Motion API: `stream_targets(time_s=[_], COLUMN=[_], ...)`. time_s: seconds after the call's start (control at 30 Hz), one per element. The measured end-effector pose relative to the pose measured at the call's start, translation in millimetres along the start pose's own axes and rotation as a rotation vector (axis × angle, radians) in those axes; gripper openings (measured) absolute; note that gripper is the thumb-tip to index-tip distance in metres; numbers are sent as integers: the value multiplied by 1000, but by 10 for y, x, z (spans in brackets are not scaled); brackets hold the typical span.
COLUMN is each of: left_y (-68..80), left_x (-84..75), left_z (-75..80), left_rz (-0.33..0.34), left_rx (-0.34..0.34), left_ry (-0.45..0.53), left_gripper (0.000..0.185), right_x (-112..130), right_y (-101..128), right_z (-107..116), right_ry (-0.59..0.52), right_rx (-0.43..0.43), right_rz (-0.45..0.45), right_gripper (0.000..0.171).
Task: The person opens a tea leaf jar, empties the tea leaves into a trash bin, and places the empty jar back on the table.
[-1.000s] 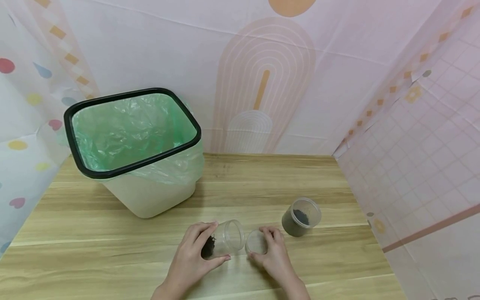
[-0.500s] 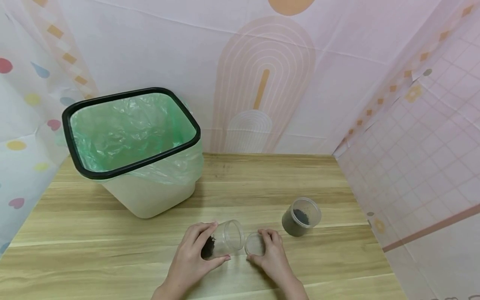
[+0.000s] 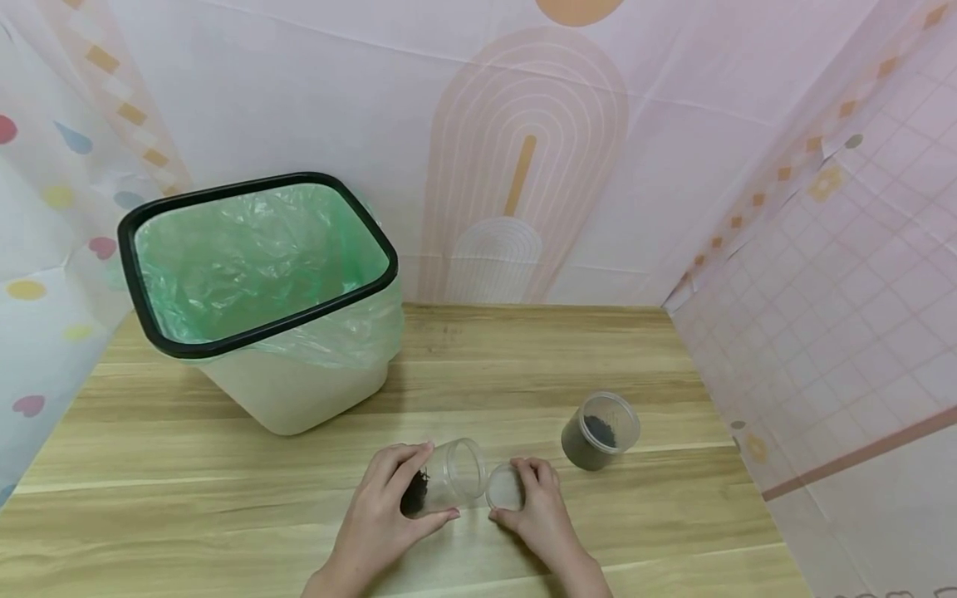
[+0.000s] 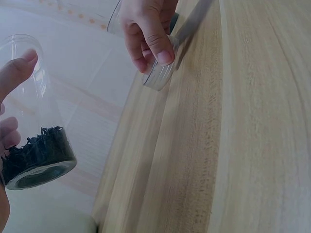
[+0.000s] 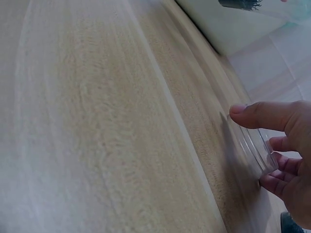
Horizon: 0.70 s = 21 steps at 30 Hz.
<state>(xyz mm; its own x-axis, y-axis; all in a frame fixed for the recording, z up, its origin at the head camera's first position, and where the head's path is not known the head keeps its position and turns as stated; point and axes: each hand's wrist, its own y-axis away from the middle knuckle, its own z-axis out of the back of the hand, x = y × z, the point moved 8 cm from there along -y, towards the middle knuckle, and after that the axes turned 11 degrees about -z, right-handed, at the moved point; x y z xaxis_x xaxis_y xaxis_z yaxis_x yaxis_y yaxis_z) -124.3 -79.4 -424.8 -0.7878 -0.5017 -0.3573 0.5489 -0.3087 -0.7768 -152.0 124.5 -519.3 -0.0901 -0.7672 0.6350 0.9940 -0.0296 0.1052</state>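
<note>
In the head view my left hand (image 3: 377, 507) grips a clear plastic jar (image 3: 443, 488), tilted with its open mouth toward the right. Dark, shredded dry bits that look like tea leaves (image 4: 36, 154) lie in its bottom, seen best in the left wrist view. My right hand (image 3: 544, 517) pinches a round clear lid (image 3: 503, 490) between thumb and fingers, held on edge close to the jar's mouth. A narrow gap seems to part lid and jar. Behind my right hand stands a second clear jar (image 3: 586, 450), uncovered, with dark contents.
A pale bin (image 3: 295, 394) with a black rim and a green plastic liner (image 3: 254, 257) stands at the back left of the wooden table (image 3: 478, 365). Patterned cloth (image 3: 359, 100) hangs along the back and sides.
My right hand has shifted slightly left with the lid, turning it a little more on edge. The left hand and its jar stay nearly still.
</note>
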Motion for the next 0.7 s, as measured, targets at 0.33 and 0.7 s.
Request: stream_targets(time_s=[0.33,0.7], left_y=[-9,-35], left_x=[-15,-15], left_z=[14,24], left_rz=[-17,-18], left_rx=[-18,-23], left_ry=[1,8], left_gripper=[71,72], right_x=[28,57], right_y=[14,7], right_z=[5,-18], right_ry=[23,67], right_rx=[-23,-27], right_rz=[14,28], right_gripper=[71,71])
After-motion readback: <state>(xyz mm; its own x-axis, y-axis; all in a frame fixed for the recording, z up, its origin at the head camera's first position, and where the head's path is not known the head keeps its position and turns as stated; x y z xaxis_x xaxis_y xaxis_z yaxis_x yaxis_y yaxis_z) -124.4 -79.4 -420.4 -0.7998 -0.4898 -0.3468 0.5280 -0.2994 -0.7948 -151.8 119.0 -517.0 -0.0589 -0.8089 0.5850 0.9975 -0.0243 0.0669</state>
